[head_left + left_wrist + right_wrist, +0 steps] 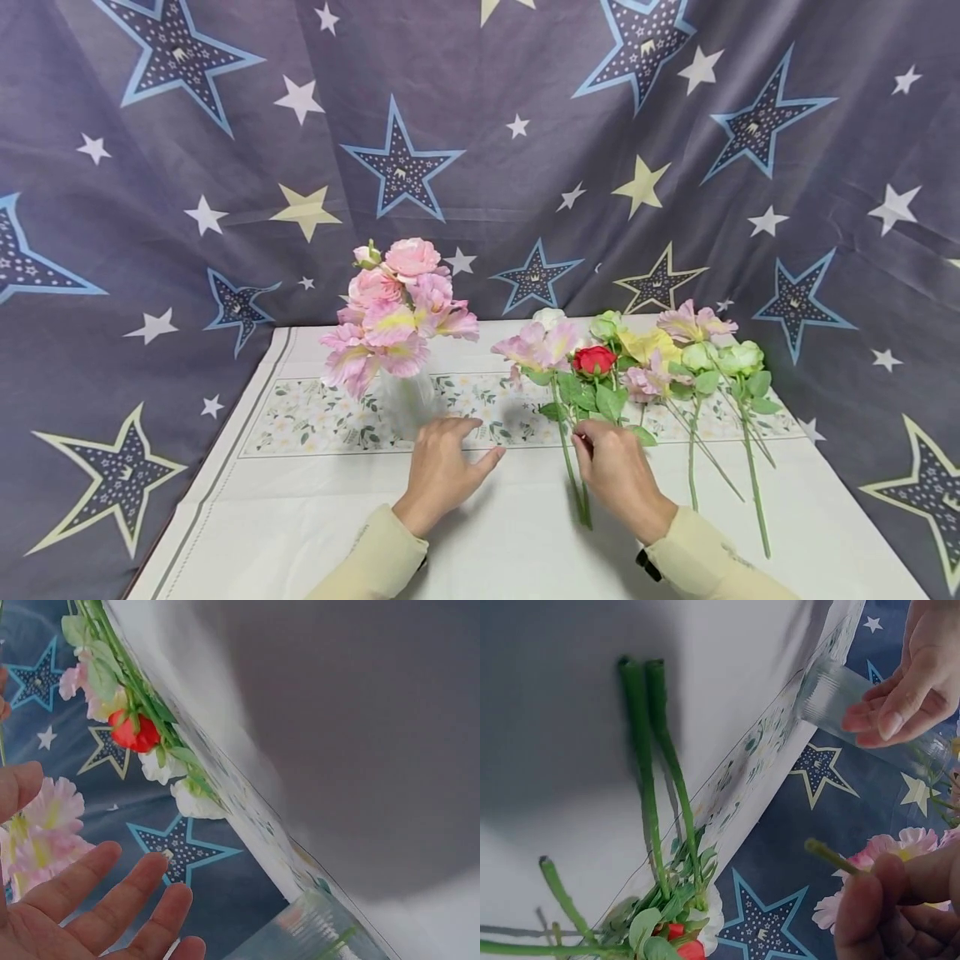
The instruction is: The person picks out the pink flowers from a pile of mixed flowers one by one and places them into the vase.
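Note:
A clear ribbed glass vase [405, 404] stands on the table at left centre, holding a bunch of pink and lilac flowers [397, 308]. Close in front of it is my left hand [442, 467], fingers extended and spread with nothing in them. My right hand [618, 475] pinches a thin green stem [832, 856] between thumb and finger. That stem appears to belong to a lilac-pink flower with a yellow centre [536, 346], held above the table. Below it lie a red rose [595, 360] and a white flower [550, 317], their stems [641, 765] pointing towards me.
Several more artificial flowers lie at the right: pale green roses [738, 358], a yellow flower [648, 343] and lilac ones [693, 321]. A floral printed band [300, 417] crosses the white tablecloth [300, 500]. A star-patterned curtain [487, 192] hangs behind the table.

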`<state>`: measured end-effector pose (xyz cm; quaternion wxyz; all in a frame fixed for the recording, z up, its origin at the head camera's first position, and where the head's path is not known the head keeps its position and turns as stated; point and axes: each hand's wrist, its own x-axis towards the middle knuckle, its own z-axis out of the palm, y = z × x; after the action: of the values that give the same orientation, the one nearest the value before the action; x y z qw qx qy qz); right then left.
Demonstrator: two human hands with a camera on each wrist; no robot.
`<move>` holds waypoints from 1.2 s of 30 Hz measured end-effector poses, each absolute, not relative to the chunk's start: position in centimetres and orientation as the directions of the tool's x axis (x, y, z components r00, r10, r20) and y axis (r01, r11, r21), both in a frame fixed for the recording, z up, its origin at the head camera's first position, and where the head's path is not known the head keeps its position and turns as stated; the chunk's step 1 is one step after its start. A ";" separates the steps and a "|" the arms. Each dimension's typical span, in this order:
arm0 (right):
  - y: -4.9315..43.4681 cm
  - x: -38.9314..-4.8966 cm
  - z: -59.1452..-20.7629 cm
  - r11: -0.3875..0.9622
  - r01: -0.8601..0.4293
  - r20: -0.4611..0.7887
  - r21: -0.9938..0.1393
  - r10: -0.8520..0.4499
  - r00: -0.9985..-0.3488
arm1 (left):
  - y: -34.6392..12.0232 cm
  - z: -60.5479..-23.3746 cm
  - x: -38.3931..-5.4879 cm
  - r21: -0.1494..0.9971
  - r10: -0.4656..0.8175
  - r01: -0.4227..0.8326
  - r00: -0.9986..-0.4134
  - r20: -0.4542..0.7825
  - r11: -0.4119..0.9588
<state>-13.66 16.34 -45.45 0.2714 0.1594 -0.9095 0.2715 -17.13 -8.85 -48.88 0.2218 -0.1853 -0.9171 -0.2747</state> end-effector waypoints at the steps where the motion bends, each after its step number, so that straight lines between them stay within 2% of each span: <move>1: 16.2 -13.6 -45.4 0.803 -0.434 0.577 -0.409 -0.141 -0.804 | -8.7 -48.8 -17.1 0.425 0.218 0.458 -0.837 0.502 0.781; 18: 14.4 -13.5 -45.7 0.802 -0.470 0.585 -0.370 -0.192 -0.788 | -5.9 -48.7 -16.7 0.581 0.224 0.490 -0.854 0.469 0.650; 27: 13.5 -13.4 -46.1 0.791 -0.486 0.601 -0.371 -0.195 -0.775 | -4.5 -48.4 -16.6 0.800 0.202 0.432 -0.902 0.382 0.416; 36: 12.8 -13.2 -46.3 0.775 -0.507 0.613 -0.376 -0.202 -0.763 | -3.4 -47.8 -16.6 0.879 0.131 0.370 -0.929 0.346 0.299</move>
<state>-13.17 12.82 -46.29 0.2816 0.1973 -0.8991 0.2710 -16.56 -3.45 -47.79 0.1048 -0.1566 -0.7992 -0.5708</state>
